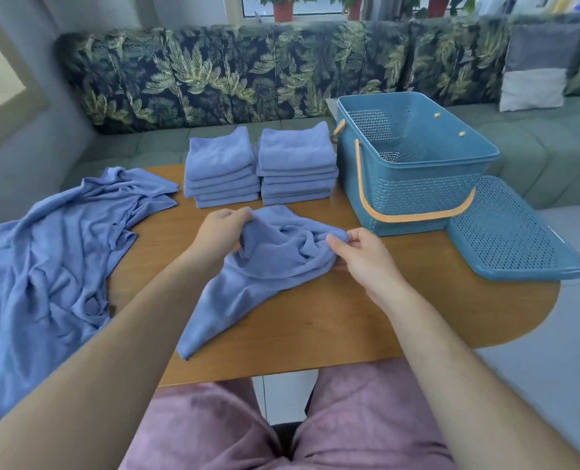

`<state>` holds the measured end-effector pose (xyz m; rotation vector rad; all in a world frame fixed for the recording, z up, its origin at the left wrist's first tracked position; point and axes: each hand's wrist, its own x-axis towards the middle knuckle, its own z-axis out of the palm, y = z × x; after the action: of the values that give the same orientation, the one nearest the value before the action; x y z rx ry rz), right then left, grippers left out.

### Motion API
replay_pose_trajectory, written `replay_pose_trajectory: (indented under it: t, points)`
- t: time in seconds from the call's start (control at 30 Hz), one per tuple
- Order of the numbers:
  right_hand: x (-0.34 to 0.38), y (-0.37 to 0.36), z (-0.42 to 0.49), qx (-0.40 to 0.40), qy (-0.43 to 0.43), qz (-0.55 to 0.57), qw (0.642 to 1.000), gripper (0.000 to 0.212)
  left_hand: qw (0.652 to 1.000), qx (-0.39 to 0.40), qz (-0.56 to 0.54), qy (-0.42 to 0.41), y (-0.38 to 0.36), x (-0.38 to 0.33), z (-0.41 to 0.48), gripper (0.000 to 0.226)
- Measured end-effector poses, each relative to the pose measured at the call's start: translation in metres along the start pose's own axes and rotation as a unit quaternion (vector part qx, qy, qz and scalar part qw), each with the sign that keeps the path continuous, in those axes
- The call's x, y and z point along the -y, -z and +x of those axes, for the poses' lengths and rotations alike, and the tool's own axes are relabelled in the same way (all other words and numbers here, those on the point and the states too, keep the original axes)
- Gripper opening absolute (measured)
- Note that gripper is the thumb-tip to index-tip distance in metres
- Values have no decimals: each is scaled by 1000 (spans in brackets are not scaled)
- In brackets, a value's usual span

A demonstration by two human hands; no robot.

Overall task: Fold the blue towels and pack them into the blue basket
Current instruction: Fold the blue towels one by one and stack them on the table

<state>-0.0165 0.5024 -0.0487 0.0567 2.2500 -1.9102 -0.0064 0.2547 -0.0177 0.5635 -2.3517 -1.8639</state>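
Both arms [112, 351] bare to frame edge; left hand [221, 232] & right hand [361, 257] bare too. Lap & thighs in dusty-pink bottoms [366, 418], soft fabric w/ faint creases.

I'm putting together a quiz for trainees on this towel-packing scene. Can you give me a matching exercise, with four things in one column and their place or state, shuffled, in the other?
Things
1. blue basket
2. basket lid
3. folded towel stacks
4. crumpled towel

Place or state
A. pinched between the left hand and the right hand
B. lying flat at the right end of the table
C. standing open, no towels visible inside
D. two piles side by side at the table's far edge

Pairs: 1-C, 2-B, 3-D, 4-A
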Motion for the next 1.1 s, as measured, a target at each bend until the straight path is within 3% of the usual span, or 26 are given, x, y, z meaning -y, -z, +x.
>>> replay_pose_trajectory:
  t: [0.13, 0.27, 0.37, 0.43, 0.53, 0.67, 0.83, 0.9, 1.1]
  points:
    - [46, 10, 6, -21, 52, 42, 998, 23, 984, -42, -173, -13, 48, -28, -19, 18]
    - [106, 15, 5, -40, 95, 43, 994, 29, 964, -56, -251, -73, 91, -61, -45, 24]
    - [145, 19, 0, -46, 128, 55, 989, 56, 948, -60, -301, -88, 118, -82, -61, 59]
    - [166, 20, -7, -35, 144, 64, 987, 47, 942, -49, -316, -101, 131, -90, -69, 71]
    - [185, 25, -16, 6, 150, 65, 987, 12, 946, -78, -292, -118, 142, -97, -76, 31]
    - [194, 29, -20, 21, 155, 30, 987, 17, 941, -119, -293, -124, 148, -101, -82, 19]
    - [205, 28, -26, 82, 166, 39, 982, 13, 954, 9, -288, -79, 142, -102, -89, 49]
    - [206, 28, -26, 102, 163, 25, 981, 17, 950, 8, -300, -88, 140, -103, -90, 50]
    - [211, 27, -27, -26, 174, -104, 979, 10, 920, -90, -349, -155, 145, -105, -87, 27]
